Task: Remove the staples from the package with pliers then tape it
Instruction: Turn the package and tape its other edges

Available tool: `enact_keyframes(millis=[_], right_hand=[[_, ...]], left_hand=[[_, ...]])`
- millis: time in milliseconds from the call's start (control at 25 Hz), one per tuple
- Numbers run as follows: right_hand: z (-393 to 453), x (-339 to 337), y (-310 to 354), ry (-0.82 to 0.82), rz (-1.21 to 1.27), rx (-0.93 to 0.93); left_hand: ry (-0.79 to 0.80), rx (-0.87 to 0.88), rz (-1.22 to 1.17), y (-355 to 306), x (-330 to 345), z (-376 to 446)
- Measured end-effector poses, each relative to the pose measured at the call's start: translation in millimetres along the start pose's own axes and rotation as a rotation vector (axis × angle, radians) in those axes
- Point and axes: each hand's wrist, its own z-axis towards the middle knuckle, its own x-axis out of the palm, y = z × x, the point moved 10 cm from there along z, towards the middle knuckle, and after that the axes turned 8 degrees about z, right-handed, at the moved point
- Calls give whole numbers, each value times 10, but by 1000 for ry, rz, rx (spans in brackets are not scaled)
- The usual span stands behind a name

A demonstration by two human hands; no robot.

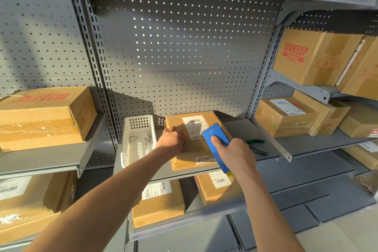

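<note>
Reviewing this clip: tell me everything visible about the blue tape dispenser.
The blue tape dispenser is a flat, rectangular tool that looks like plastic, with small pale lettering near its far end and a yellowish bit at its near end. The right hand grips it, thumb pressed on its top face. It lies tilted over the cardboard package, its far end over the white shipping label. No tape roll can be seen.

You see warm, low light from the left, long shadows across the pegboard [184,47], glare overhead, and wide-angle bending at edges.
</note>
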Motion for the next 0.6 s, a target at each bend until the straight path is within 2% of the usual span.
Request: enact_keyframes(millis=[200,600], right_hand=[[427,-227,45,9,-5,-54],[1287,-327,145,77,4,-178]], left_hand=[[46,-83,32,-3,-18,100],[12,-192,21,-35,-80,314]])
